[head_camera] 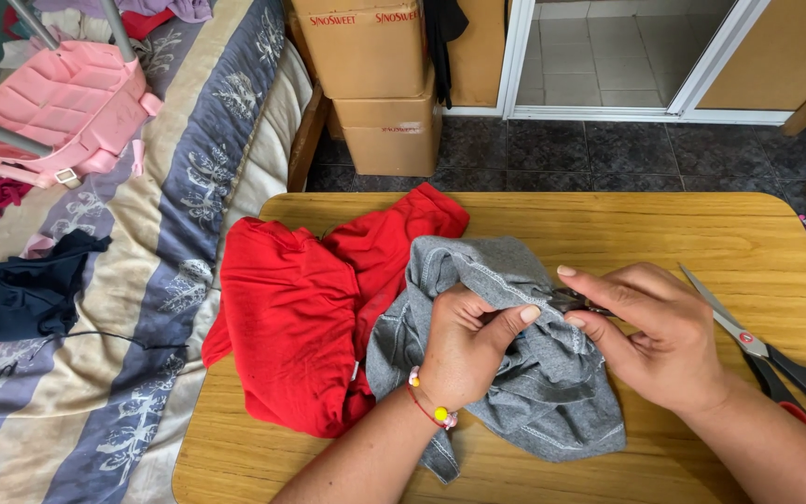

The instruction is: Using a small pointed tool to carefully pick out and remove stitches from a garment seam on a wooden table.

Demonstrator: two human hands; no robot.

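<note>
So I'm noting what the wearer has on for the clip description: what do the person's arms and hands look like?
Both forearms are bare, with no sleeves in view and no gloves. The left hand has a thin red cord bracelet at the wrist, strung with a few beads: yellow, pink and white. The right hand shows no jewellery; its fingernails are short and unpainted.

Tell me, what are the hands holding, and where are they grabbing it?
Both hands pinch the grey garment at a raised fold near its top: left hand from below, right hand from the side.
</note>
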